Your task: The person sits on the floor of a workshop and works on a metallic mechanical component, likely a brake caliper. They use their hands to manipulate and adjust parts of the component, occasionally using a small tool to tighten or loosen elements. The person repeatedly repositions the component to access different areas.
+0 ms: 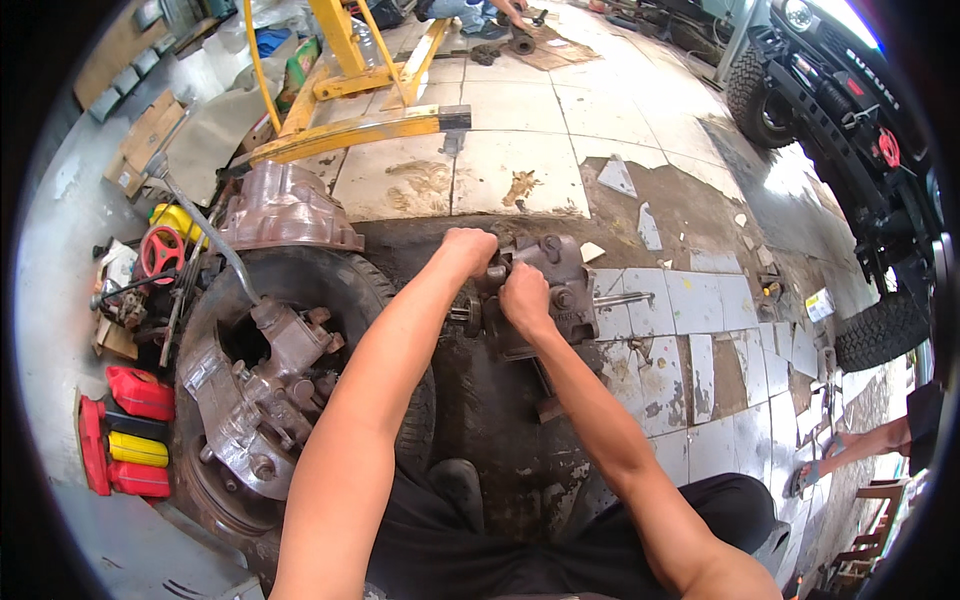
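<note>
A brown, greasy metal gearbox housing (572, 300) stands on the dark floor in front of me, a thin shaft (625, 298) sticking out to its right. On its left side a round toothed part (463, 314) shows. My left hand (470, 252) is closed in a fist at the housing's far left edge. Closed as well, my right hand (524, 294) rests on top of the housing, just nearer and to the right of the left one. Whatever the fingers of either hand grip is hidden by the hands themselves.
A tyre (375, 275) lies at left, with a second metal housing (285, 385) in it. Behind it sits a bell-shaped casing (285, 205). A yellow steel frame (360, 133) stands beyond. Broken tiles (648, 228) and a vehicle (850, 110) are at right. Another person's hand (512, 12) shows far off.
</note>
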Action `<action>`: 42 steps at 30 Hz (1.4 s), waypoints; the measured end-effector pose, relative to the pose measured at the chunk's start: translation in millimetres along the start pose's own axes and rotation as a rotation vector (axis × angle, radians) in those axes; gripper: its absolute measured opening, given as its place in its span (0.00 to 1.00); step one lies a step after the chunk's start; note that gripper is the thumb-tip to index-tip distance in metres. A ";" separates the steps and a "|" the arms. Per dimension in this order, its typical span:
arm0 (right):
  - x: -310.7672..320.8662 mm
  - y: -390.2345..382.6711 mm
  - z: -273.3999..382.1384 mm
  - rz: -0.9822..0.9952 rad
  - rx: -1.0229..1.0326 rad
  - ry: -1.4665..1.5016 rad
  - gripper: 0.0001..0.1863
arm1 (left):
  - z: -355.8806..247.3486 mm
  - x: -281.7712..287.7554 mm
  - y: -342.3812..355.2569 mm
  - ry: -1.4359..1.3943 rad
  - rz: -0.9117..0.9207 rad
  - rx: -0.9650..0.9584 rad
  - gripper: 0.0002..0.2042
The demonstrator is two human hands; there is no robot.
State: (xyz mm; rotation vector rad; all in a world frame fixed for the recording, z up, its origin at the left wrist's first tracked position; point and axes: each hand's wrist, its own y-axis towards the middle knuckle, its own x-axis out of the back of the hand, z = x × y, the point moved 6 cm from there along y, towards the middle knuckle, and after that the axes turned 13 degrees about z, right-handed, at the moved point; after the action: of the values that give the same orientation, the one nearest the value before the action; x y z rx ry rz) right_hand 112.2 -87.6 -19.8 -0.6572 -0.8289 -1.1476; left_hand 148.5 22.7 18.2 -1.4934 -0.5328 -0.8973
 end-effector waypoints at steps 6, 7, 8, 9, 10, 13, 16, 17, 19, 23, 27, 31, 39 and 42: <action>-8.9 -7.4 10.7 0.018 -0.008 0.051 0.09 | 15.9 -13.8 2.7 -0.064 -0.011 -0.020 0.13; -5.5 -1.2 7.0 -0.006 -0.013 0.062 0.09 | 13.8 -12.2 3.0 -0.082 -0.001 -0.034 0.13; -3.5 1.5 3.2 -0.030 -0.017 0.072 0.09 | 11.2 -11.1 3.3 -0.100 0.008 -0.047 0.13; -2.8 -1.7 10.0 -0.111 0.013 0.043 0.09 | 15.6 -12.8 -3.1 -0.121 -0.005 -0.047 0.13; -6.5 -3.8 9.5 -0.054 -0.011 0.024 0.09 | 19.9 -17.3 -0.8 -0.125 -0.007 -0.046 0.13; -8.1 -6.0 11.1 0.091 -0.072 0.003 0.10 | 28.3 -25.5 1.4 -0.145 -0.019 -0.055 0.12; -4.9 0.8 12.6 0.096 -0.081 -0.003 0.10 | 26.2 -27.9 -2.0 -0.160 -0.049 -0.101 0.15; -8.4 4.8 11.7 0.043 -0.053 -0.040 0.09 | 23.6 -27.9 -2.4 -0.156 -0.066 -0.111 0.16; -13.9 2.8 16.3 0.004 -0.025 -0.069 0.09 | 24.8 -30.2 -8.5 -0.138 -0.065 -0.113 0.17; -8.4 4.4 11.6 0.084 -0.073 -0.029 0.09 | 29.8 -29.6 -21.1 -0.114 -0.046 -0.117 0.18; -2.1 10.2 9.2 0.005 -0.018 -0.034 0.10 | 22.9 -23.2 -31.0 -0.109 -0.047 -0.139 0.18; 0.8 3.7 10.5 0.143 -0.070 0.002 0.11 | 37.0 -32.8 -27.7 -0.085 -0.058 -0.051 0.18; 2.3 1.5 24.0 0.162 -0.091 0.041 0.14 | 40.7 -38.3 -24.1 -0.090 -0.041 -0.050 0.13; 1.1 5.0 16.3 0.017 -0.064 0.027 0.09 | 37.3 -32.2 -25.0 -0.072 0.031 -0.019 0.18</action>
State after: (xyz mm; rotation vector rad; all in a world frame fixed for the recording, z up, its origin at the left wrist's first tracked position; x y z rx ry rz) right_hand 113.5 -73.5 -10.2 -0.6983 -0.7648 -1.1689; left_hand 118.3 68.3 10.2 -1.5516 -0.5537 -0.8282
